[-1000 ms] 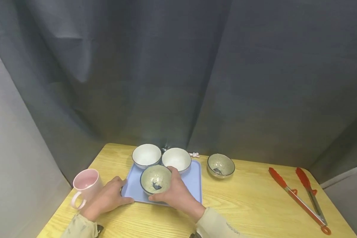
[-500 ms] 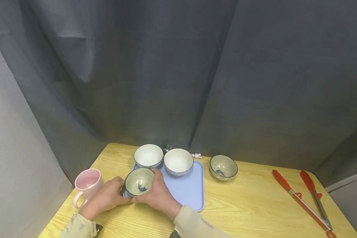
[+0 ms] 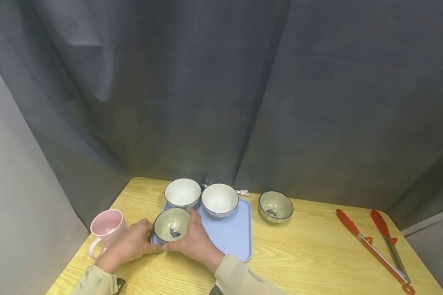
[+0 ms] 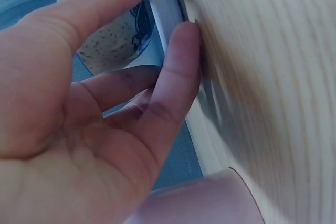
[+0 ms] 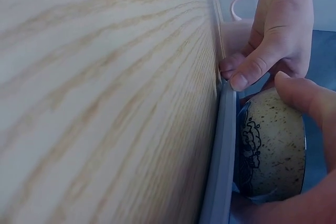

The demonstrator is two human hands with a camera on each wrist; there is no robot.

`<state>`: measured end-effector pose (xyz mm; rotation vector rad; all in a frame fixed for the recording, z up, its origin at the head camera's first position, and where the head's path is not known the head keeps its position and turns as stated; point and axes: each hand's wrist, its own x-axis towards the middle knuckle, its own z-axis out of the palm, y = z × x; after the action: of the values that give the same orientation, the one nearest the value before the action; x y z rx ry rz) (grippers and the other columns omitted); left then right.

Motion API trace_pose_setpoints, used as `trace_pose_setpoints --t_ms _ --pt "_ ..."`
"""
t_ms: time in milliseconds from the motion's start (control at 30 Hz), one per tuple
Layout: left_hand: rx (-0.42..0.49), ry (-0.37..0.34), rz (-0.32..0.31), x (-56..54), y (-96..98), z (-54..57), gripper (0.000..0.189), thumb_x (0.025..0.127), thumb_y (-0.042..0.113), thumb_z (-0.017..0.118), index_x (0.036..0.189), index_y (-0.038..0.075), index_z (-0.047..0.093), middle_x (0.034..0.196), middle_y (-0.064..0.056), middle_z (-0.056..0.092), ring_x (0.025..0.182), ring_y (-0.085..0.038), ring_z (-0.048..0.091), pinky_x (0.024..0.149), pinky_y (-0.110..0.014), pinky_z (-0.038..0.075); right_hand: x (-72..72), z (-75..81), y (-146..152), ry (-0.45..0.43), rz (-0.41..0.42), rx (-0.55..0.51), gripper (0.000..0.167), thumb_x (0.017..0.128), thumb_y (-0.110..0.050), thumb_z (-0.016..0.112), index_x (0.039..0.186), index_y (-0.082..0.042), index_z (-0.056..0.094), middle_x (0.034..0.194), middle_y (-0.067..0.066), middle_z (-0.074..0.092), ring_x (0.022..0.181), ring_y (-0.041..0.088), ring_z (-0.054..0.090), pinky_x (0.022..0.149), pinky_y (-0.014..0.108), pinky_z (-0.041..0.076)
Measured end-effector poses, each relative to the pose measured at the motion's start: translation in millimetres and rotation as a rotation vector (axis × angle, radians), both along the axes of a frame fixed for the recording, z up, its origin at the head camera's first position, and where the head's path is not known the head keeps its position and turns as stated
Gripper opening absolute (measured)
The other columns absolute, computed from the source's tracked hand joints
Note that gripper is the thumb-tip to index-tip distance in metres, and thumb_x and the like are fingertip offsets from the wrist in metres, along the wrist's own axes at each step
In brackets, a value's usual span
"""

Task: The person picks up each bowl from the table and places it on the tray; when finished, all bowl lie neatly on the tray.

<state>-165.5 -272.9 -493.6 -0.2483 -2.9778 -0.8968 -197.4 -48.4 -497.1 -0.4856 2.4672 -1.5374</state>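
In the head view my right hand (image 3: 197, 241) grips a small speckled beige bowl (image 3: 167, 225) with a dark fish drawn inside, thumb on the near side. The bowl stands at the front left corner of a blue tray (image 3: 230, 241). My left hand (image 3: 133, 241) is at that same corner, thumb and fingers pinching the tray's rim. The right wrist view shows the left thumb (image 5: 241, 81) on the tray edge, close to the bowl's patterned side (image 5: 273, 145). Two white bowls (image 3: 182, 193) with dark rims sit at the tray's back.
A pink mug (image 3: 108, 229) stands left of my left hand. A second speckled bowl (image 3: 275, 207) is on the wooden table (image 3: 299, 254) right of the tray. Red-tipped tongs (image 3: 376, 250) lie spread at far right. A small white rabbit-shaped handle end (image 3: 242, 192) shows behind the tray.
My right hand has moved the speckled bowl left, from the tray's front middle to its front left corner. Over the last half second both hands barely moved.
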Motion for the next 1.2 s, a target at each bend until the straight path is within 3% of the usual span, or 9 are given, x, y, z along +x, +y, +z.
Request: trace_pose_setpoints --t_ms 300,567,767,933,1200 --pt "0.000 -0.006 -0.011 -0.7 1.0 0.2 0.040 0.075 0.033 0.104 0.097 0.014 0.077 0.090 0.002 0.063 0.078 -0.010 0.051 0.069 -0.027 0.045 4.5 11.6 12.3 0.063 0.010 0.074 0.141 0.068 -0.032 0.109 0.174 0.003 0.023 0.167 0.029 0.038 0.154 0.047 0.051 0.128 0.061 0.044" --pt "-0.002 -0.028 0.021 -2.0 1.6 -1.6 0.043 0.073 0.032 0.104 0.096 0.012 0.075 0.089 0.002 0.061 0.078 -0.012 0.051 0.068 -0.028 0.044 0.8 46.4 55.2 0.120 -0.001 0.103 0.131 0.076 -0.035 0.104 0.174 0.000 0.025 0.175 0.024 0.034 0.160 0.046 0.045 0.130 0.063 0.040" --pt "-0.001 -0.028 0.025 -1.3 0.1 -2.1 0.042 0.073 0.033 0.105 0.092 0.013 0.073 0.089 0.001 0.061 0.078 -0.012 0.050 0.067 -0.027 0.042 -20.8 70.4 99.0 0.173 -0.115 0.147 0.128 0.076 -0.037 0.104 0.174 -0.003 0.029 0.173 0.023 0.038 0.156 0.046 0.049 0.128 0.063 0.043" --pt "0.004 -0.025 0.012 -1.1 -0.8 -0.7 0.041 0.074 0.034 0.104 0.092 0.013 0.073 0.089 0.001 0.061 0.078 -0.012 0.050 0.066 -0.027 0.042 -45.6 79.1 145.1 0.171 -0.215 0.196 0.126 0.082 -0.039 0.100 0.176 -0.003 0.025 0.174 0.025 0.036 0.159 0.049 0.046 0.129 0.066 0.041" --pt "0.004 -0.047 0.023 0.5 0.4 0.7 0.043 0.074 0.034 0.103 0.091 0.013 0.070 0.088 0.001 0.060 0.078 -0.014 0.051 0.066 -0.028 0.043 -77.1 61.7 227.0 0.065 -0.313 0.204 0.132 0.090 -0.049 0.094 0.180 -0.007 0.008 0.182 0.024 0.020 0.167 0.050 0.030 0.134 0.067 0.032"
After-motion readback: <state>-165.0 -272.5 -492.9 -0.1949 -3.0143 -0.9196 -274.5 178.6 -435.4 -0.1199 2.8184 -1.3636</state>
